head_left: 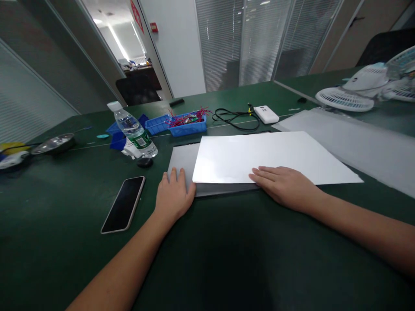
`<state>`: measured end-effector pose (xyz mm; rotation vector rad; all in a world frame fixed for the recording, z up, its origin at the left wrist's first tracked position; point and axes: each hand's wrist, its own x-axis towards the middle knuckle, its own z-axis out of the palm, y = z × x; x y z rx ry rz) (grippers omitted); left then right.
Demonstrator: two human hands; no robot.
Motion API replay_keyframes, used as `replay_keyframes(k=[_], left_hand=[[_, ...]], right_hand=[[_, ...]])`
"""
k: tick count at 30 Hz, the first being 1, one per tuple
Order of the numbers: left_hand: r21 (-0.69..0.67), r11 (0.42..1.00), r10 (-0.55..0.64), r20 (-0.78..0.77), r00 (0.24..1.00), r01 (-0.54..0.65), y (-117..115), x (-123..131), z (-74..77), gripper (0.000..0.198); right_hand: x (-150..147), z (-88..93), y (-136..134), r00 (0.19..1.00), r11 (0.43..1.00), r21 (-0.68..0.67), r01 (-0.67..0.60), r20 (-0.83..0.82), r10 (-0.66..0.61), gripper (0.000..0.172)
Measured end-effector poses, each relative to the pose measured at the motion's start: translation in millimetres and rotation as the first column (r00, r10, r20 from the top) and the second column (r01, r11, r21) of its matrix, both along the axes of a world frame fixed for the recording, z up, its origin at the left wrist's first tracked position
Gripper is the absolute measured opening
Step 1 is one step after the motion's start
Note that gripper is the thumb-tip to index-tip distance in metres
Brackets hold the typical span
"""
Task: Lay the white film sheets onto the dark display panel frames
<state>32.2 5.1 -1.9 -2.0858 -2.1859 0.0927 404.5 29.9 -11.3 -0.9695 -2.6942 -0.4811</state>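
Green table. Near left: black phone, face up, screen dark. Just beyond it a small dark cap, next to a clear water bottle lying tilted. Far left edge: metal bowl, plus a yellow and white object, too cut off to identify. Behind the bottle: blue trays; a further blue tray holds red and pink bits. Far centre: coiled black cable running to a white power bank. Small black item at the far table edge. Far right: white fan lying on its side. Right side: large frosted sheet. Background: blinds, a dark chair, open corridor.
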Motion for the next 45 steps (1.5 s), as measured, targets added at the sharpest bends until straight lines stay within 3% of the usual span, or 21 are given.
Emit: replay_keyframes(k=[7,9,12,15,18,20,25,30,34,37,39,45], left_hand=[[0.035,0.999,0.033,0.222,0.975,-0.042,8,-14,10.1,0.065],[0.047,0.998,0.032,0.252,0.967,-0.046,9,-16,10.3,0.065],[0.064,0.997,0.024,0.216,0.976,-0.039,7,-15,6.8,0.067],[0.083,0.996,0.026,0.178,0.984,-0.042,5,-11,3.2,0.071],[0.08,0.996,0.032,0.189,0.981,-0.048,3,-9,3.0,0.072],[0.079,0.996,0.034,0.196,0.98,-0.051,3,-8,3.5,0.072],[0.071,0.996,0.036,0.205,0.978,-0.051,5,-9,-0.5,0.072],[0.054,0.997,0.038,0.176,0.984,-0.048,6,-9,-7.2,0.075],[0.055,0.997,0.036,0.166,0.985,-0.046,8,-12,-5.8,0.068],[0.064,0.997,0.035,0.172,0.984,-0.047,10,-16,-2.3,0.064],[0.077,0.996,0.037,0.174,0.984,-0.051,11,-18,-0.6,0.062],[0.119,0.991,0.032,0.193,0.981,-0.056,12,-22,-1.8,0.061]], right_hand=[[7,1.6,5,0.98,0.975,-0.158,-0.156,-0.152,0.132,0.043],[13,2.8,11,0.975,0.97,-0.192,-0.149,-0.195,0.111,0.048],[30,5.4,24,0.957,0.978,-0.172,0.114,-0.245,-0.155,0.062],[54,7.5,40,0.859,0.876,-0.174,0.45,-0.185,-0.478,0.075],[74,5.9,51,0.786,0.776,-0.232,0.586,-0.069,-0.614,0.079],[79,3.1,54,0.796,0.778,-0.27,0.567,-0.065,-0.602,0.078],[67,-2.0,47,0.883,0.871,-0.29,0.397,-0.138,-0.448,0.073],[56,-0.5,40,0.906,0.88,-0.369,0.3,-0.179,-0.384,0.069],[60,7.3,41,0.857,0.847,-0.374,0.377,-0.206,-0.472,0.074],[68,12.5,46,0.746,0.738,-0.419,0.529,-0.185,-0.64,0.075],[74,12.5,50,0.719,0.696,-0.464,0.548,-0.164,-0.675,0.075],[84,-0.7,61,0.802,0.763,-0.509,0.398,-0.211,-0.559,0.07]])
